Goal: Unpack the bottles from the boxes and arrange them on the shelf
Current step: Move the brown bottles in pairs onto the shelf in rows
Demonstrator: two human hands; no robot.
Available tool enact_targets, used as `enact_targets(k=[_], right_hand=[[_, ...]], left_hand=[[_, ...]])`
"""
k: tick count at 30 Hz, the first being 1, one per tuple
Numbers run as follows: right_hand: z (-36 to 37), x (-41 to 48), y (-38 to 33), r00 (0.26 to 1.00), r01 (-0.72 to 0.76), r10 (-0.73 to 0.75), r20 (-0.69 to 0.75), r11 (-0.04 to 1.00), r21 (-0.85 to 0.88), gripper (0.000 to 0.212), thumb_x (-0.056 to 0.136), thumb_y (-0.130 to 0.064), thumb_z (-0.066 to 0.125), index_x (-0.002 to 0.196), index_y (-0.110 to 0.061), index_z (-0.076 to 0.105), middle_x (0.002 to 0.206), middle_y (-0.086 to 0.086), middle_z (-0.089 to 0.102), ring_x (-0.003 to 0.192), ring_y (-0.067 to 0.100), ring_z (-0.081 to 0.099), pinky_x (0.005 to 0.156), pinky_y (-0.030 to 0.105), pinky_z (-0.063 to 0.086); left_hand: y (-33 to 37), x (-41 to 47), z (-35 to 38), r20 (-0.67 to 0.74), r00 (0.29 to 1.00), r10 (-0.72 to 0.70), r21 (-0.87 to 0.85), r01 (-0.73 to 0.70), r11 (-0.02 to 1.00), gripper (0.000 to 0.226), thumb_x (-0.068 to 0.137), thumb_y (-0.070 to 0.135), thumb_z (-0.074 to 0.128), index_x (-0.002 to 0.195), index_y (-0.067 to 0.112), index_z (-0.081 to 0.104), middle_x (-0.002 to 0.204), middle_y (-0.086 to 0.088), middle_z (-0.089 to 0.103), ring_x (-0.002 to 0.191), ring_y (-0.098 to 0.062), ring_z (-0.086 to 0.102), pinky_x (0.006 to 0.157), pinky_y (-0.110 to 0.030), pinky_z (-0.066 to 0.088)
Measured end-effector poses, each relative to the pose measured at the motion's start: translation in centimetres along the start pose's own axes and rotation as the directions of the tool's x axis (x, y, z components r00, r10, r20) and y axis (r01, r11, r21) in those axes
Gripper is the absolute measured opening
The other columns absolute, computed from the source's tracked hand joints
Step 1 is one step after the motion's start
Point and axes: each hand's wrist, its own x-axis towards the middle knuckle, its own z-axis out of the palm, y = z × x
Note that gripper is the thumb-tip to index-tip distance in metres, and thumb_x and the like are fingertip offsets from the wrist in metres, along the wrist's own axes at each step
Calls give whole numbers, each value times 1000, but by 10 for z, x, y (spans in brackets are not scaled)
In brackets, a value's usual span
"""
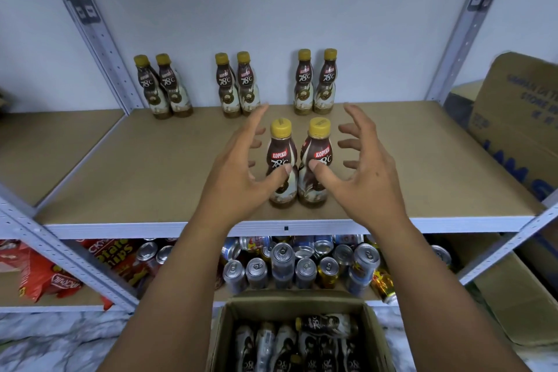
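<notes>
Yellow-capped bottle pair (280,154) between spread hands.
Left hand (238,172), right hand (362,172) grip nothing; thumbs cover labels; box (287,300) beneath wrists cut off.

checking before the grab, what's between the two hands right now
In the head view, an upright pair of yellow-capped bottles stands side by side on the shelf board, between the left hand and the right hand, whose fingers are spread.

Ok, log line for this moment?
left hand open | right hand open | front bottle pair upright between them | shelf: eight bottles | box: part full
</notes>
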Motion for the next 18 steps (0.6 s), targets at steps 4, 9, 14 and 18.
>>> enact_targets(k=[4, 9, 14, 18], right_hand=[[0, 1, -1, 987, 22, -14, 163, 999, -43, 96, 81, -34, 84, 153, -53, 23, 142, -13, 55, 119, 11, 61, 95, 44, 56], [10, 1, 5, 988, 13, -6, 156, 999, -42, 93, 86, -26, 81, 152, -55, 23, 129, -5, 66, 103, 19, 69, 85, 45, 60], [13, -2, 5, 990, -3, 6, 139, 1000, -24, 92, 87, -21, 80, 151, -57, 24, 130, -7, 66, 106, 17, 69, 88, 44, 59], [13, -4, 6, 991, -1, 1, 136, 1000, -1, 92, 88, -20, 79, 151, -57, 23, 134, -8, 64, 113, 16, 67, 91, 43, 58]], left_hand=[[4, 1, -3, 106, 994, 10, 31, -13, 999, 93, 83, 30, 83, 150, 59, 26, 141, 22, 51, 120, 1, 56, 90, -36, 58], [3, 1, 2, 101, 995, 7, -8, -7, 1000, 88, 85, 20, 82, 147, 57, 33, 125, 29, 55, 105, 2, 63, 83, -29, 60], [3, 1, 5, 90, 996, 8, -4, -8, 1000, 85, 88, 17, 79, 145, 58, 32, 126, 31, 55, 104, 2, 64, 81, -27, 60], [2, 1, 9, 84, 996, 6, -20, -4, 1000, 86, 88, 13, 79, 146, 56, 33, 128, 28, 55, 105, 3, 63, 81, -24, 60]])
